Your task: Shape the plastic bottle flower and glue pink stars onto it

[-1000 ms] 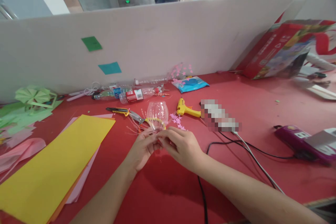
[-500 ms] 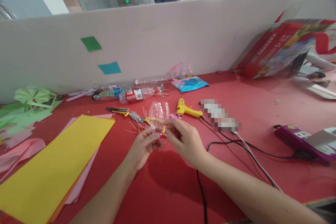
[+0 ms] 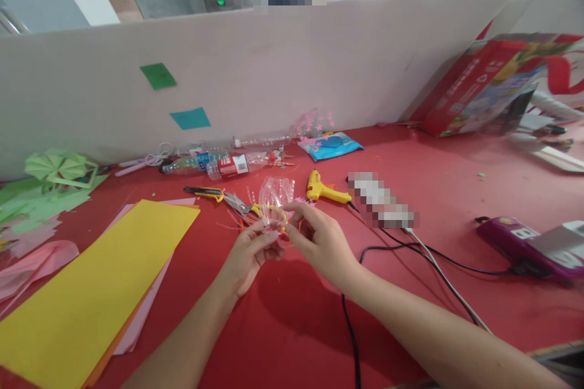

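Observation:
A clear plastic bottle piece (image 3: 276,194), cut into thin strips that fan outward, is held above the red table. My left hand (image 3: 250,252) has its thumb and fingers closed around the lower end, where a bit of red shows. On the other side, my right hand (image 3: 322,240) is curled, its thumb and index finger pinching at the strips; the exact contact is hard to see. Behind the piece lie yellow-handled scissors (image 3: 239,203), partly hidden by it. A yellow glue gun (image 3: 325,188) rests just beyond my right hand.
A yellow cutter knife (image 3: 204,192) and plastic bottles (image 3: 233,165) lie toward the white partition (image 3: 274,67). Yellow paper sheets (image 3: 104,292) are at left, a blue wipes packet (image 3: 332,146) behind. Black cable (image 3: 349,316) runs at right, near a purple box-shaped thing (image 3: 515,246).
My right hand has shifted slightly, its fingertips dipping at the strips. The strips have moved a little, while my left hand keeps its hold.

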The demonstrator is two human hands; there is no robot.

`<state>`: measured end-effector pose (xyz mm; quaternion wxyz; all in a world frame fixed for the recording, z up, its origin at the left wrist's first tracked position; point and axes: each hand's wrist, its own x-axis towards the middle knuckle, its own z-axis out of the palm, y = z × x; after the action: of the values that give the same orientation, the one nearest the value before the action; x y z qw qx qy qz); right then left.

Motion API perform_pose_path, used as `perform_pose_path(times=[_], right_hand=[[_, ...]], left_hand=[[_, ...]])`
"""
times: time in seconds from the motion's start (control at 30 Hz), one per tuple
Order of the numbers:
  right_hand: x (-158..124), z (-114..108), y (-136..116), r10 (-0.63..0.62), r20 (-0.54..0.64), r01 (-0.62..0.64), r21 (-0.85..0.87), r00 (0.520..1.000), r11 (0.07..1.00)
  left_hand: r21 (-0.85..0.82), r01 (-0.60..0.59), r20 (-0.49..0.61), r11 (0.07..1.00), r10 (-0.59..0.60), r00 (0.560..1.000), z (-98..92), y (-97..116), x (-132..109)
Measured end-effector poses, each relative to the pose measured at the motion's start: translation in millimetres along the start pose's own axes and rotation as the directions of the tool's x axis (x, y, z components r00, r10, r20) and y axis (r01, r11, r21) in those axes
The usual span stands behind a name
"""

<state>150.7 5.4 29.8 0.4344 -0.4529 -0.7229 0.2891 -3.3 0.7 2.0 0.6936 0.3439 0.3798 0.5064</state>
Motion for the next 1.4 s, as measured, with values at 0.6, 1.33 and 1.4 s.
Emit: perform_pose_path(times=[0.6, 1.33, 1.4], right_hand=[[1.1, -0.4, 2.3, 0.004, -0.004, -0.004, 0.017, 1.000, 1.000], [2.8, -2.8, 6.5, 0.020, -0.022, -0.020, 0.003, 1.000, 1.000], [3.0, -3.6, 7.2, 0.021, -0.058, -0.022, -0.017, 0.998, 1.000]], left_hand=[[0.002, 0.025, -0.010, 1.000, -0.025, 1.000, 2.1, 1.2, -1.2], [0.013, 0.063, 0.011, 0.998, -0.063, 0.998, 2.2, -0.3, -1.9], [0.018, 0.082, 0.017, 0.996, -0.083, 0.996, 3.6, 0.4, -2.6]])
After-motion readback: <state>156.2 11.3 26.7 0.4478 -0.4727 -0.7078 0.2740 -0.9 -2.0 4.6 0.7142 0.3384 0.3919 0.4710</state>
